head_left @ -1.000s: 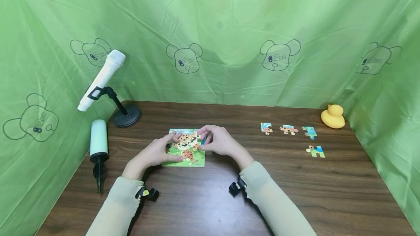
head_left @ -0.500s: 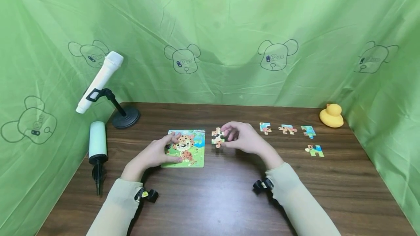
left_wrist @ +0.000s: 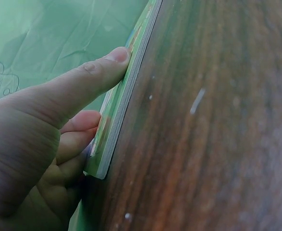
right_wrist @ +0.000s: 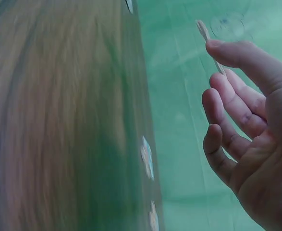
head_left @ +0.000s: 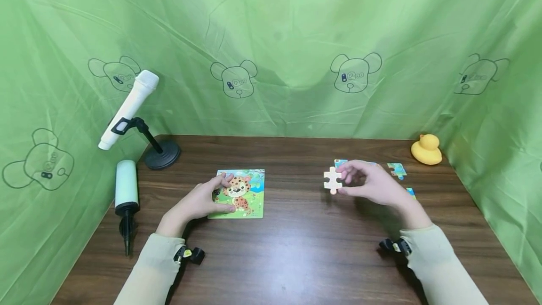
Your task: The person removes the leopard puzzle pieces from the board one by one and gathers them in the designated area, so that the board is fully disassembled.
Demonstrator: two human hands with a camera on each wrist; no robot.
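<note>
In the head view my right hand (head_left: 366,182) pinches a jigsaw piece (head_left: 331,183) between thumb and fingertips, its plain pale side facing up. The right wrist view shows the piece (right_wrist: 203,31) edge-on, raised off the table, with the other fingers loosely bent. My left hand (head_left: 203,199) rests on the left side of a square puzzle board (head_left: 256,206) that carries a spotted cartoon leopard on green and blue. Its thumb and fingers lie spread over the board's face. In the left wrist view the thumb (left_wrist: 95,77) presses near the board's edge (left_wrist: 124,113).
Near my right hand lie more jigsaw pieces, among them a blue one (head_left: 397,170), some partly hidden by the hand. A yellow rubber duck (head_left: 426,149) stands at the back right. On the left are a white microphone (head_left: 129,109) on a black stand and a hand pump (head_left: 127,187).
My right hand has drawn away from the board to the right with the jigsaw piece, which has turned from its printed side to its pale side. My left hand has stayed on the board.
</note>
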